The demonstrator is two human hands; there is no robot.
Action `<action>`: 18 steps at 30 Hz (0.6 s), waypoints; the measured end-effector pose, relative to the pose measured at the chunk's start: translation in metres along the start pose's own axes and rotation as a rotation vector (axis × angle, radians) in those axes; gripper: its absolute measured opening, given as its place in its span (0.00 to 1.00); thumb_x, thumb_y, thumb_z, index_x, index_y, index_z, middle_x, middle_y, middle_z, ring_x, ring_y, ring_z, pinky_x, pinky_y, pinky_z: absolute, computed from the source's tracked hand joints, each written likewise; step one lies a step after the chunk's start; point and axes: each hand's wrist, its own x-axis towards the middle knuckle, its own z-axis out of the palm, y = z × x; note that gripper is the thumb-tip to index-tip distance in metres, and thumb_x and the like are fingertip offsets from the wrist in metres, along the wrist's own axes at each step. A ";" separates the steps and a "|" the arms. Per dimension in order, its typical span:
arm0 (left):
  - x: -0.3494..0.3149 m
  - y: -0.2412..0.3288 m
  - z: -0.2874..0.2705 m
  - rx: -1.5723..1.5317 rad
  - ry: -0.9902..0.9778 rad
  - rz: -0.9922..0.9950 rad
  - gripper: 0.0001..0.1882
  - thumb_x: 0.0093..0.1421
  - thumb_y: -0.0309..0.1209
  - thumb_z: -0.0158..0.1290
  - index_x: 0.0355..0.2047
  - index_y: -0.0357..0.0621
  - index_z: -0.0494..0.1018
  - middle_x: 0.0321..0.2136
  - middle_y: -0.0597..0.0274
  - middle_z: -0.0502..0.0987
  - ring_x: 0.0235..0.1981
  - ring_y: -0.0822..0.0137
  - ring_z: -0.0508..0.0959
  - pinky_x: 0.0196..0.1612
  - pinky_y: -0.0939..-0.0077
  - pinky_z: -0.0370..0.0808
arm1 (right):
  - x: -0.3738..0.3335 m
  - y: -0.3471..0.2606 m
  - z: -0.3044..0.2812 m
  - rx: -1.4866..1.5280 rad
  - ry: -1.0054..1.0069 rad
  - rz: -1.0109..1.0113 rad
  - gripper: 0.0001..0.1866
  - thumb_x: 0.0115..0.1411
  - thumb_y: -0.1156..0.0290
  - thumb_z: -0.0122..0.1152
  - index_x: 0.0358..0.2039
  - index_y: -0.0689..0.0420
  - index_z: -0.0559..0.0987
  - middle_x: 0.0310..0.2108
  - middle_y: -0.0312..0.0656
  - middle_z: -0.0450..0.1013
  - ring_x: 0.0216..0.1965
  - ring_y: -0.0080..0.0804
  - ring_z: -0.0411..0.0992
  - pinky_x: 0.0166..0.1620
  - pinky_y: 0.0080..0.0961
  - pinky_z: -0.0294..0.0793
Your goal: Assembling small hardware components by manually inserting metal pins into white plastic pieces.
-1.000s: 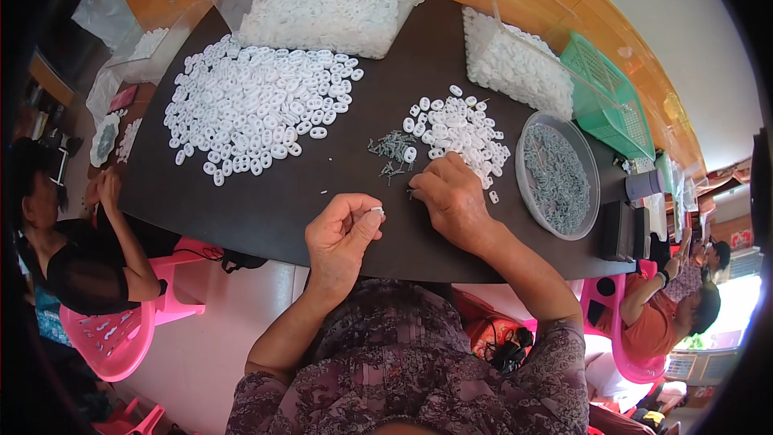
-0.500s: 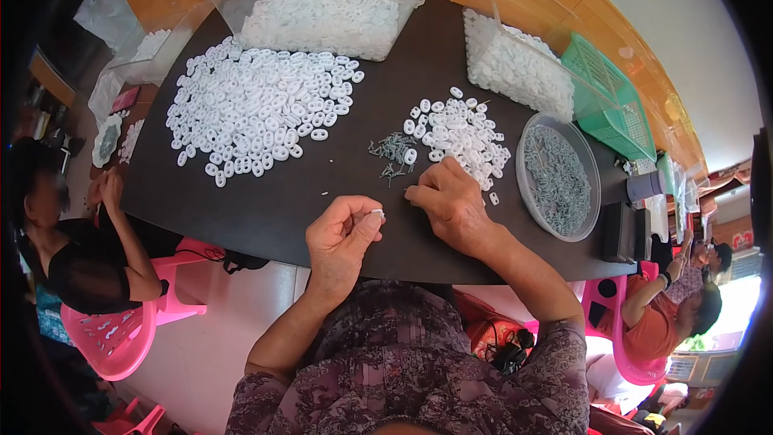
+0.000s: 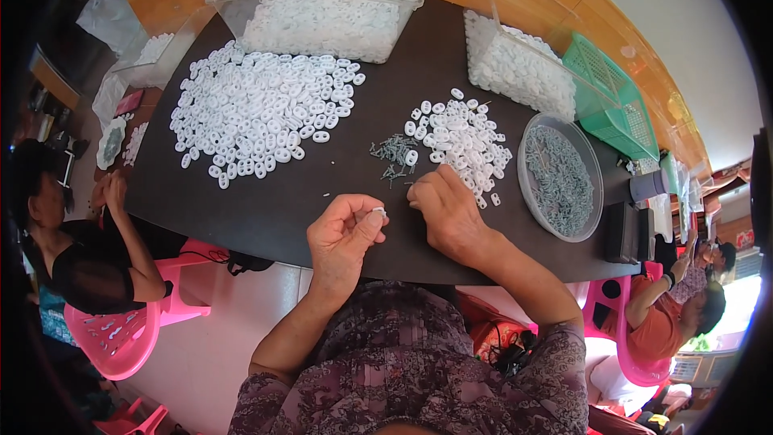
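Note:
My left hand [image 3: 342, 238] pinches a small white plastic piece [image 3: 379, 211] between thumb and fingers above the dark table's near edge. To its right, my right hand [image 3: 451, 216] has its fingers curled together; what they hold, if anything, is hidden or too small to make out. Just beyond the right hand lie a small heap of grey screws [image 3: 393, 150] and a pile of white oval two-hole pieces [image 3: 465, 138]. A larger heap of similar white ovals [image 3: 262, 105] spreads over the table's left side.
Clear bins of white pieces [image 3: 322, 24] [image 3: 515, 64] stand at the back. Right of my right hand are a round tub of grey screws [image 3: 557, 177], a green basket [image 3: 616, 105] and a dark box [image 3: 622, 232]. People sit at left [image 3: 88, 250] and right [image 3: 654, 314].
My right hand has shifted slightly, its fingers drawing in a little by the screws. My left hand keeps its pinch on the white piece.

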 end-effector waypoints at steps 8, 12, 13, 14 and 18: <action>0.000 0.001 0.008 -0.101 -0.023 -0.079 0.09 0.60 0.25 0.54 0.39 0.33 0.74 0.28 0.58 0.78 0.24 0.75 0.75 0.29 0.85 0.71 | 0.004 -0.020 -0.028 0.644 0.011 0.400 0.10 0.50 0.85 0.60 0.32 0.59 0.77 0.30 0.37 0.71 0.33 0.26 0.70 0.35 0.22 0.69; -0.004 0.001 0.013 -0.116 -0.042 -0.056 0.09 0.60 0.24 0.54 0.41 0.32 0.74 0.29 0.60 0.78 0.25 0.76 0.75 0.30 0.85 0.72 | 0.001 -0.029 -0.027 0.854 0.025 0.652 0.09 0.52 0.84 0.61 0.34 0.60 0.77 0.30 0.34 0.71 0.33 0.19 0.69 0.36 0.18 0.69; -0.006 0.001 0.015 -0.123 -0.041 -0.038 0.09 0.60 0.24 0.54 0.41 0.32 0.74 0.29 0.60 0.78 0.26 0.76 0.75 0.32 0.85 0.73 | 0.001 -0.030 -0.026 0.872 0.031 0.688 0.08 0.52 0.84 0.61 0.34 0.60 0.77 0.30 0.34 0.72 0.33 0.18 0.69 0.36 0.17 0.70; -0.006 0.000 0.015 -0.123 -0.041 -0.038 0.09 0.60 0.24 0.54 0.41 0.32 0.74 0.29 0.60 0.78 0.26 0.76 0.75 0.32 0.85 0.73 | 0.001 -0.031 -0.026 0.890 0.036 0.724 0.08 0.52 0.83 0.61 0.34 0.61 0.77 0.31 0.34 0.72 0.33 0.17 0.69 0.36 0.17 0.70; -0.008 -0.004 0.015 -0.030 -0.046 0.035 0.09 0.61 0.23 0.54 0.41 0.32 0.74 0.32 0.63 0.77 0.30 0.78 0.74 0.35 0.85 0.74 | 0.001 -0.033 -0.029 0.868 0.031 0.704 0.08 0.52 0.83 0.62 0.34 0.61 0.77 0.31 0.34 0.72 0.32 0.17 0.70 0.36 0.16 0.70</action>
